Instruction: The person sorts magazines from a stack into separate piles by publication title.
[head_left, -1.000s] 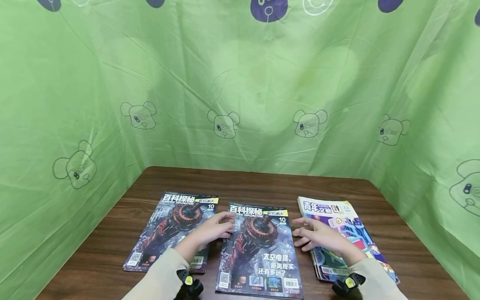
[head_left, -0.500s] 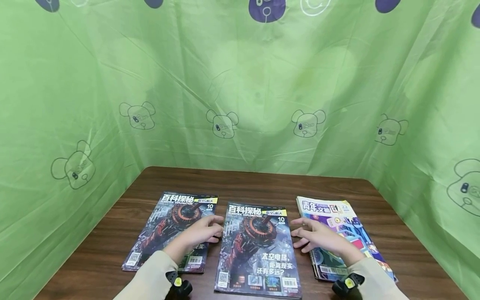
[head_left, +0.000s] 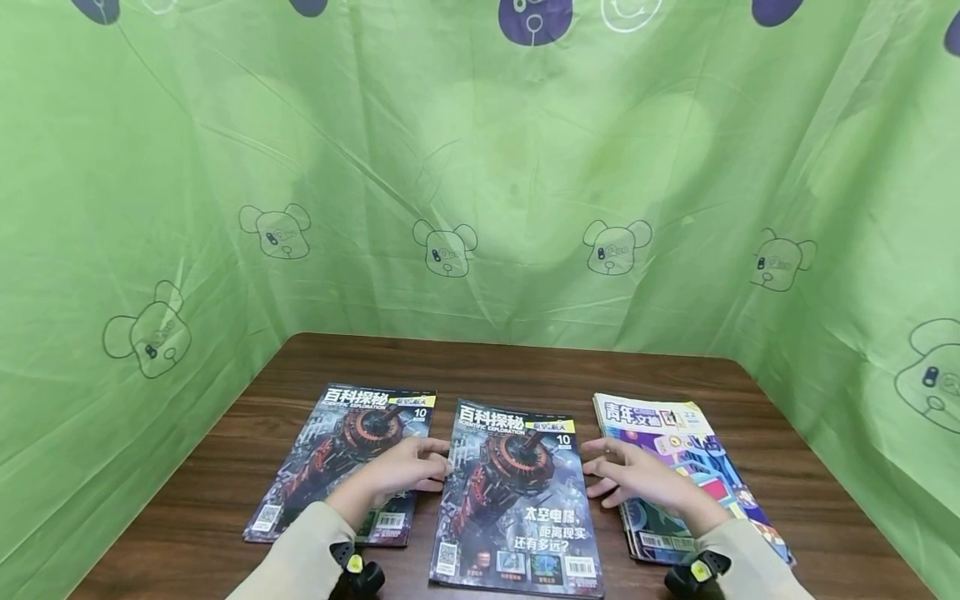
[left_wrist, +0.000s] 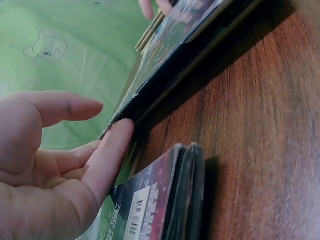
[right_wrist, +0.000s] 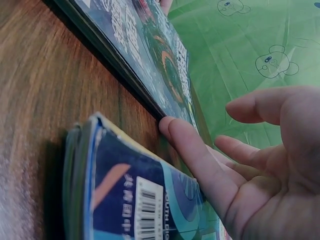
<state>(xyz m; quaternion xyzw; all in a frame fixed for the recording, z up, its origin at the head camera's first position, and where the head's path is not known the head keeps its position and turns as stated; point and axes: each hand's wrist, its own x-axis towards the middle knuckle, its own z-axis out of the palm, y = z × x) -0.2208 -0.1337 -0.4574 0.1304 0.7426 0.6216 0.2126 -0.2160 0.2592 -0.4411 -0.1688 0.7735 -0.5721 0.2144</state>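
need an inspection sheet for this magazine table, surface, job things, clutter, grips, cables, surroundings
Surface: table, dark wood grain
Job's things: left stack and middle stack show matching covers; right stack shows a different one
Clutter: nothing seen
Left grip: bare hand, a fingertip appears to touch the middle stack's left edge
Right grip: bare hand, a fingertip at its right edge
Cables: nothing seen
Surroundings: green curtain with printed bear heads
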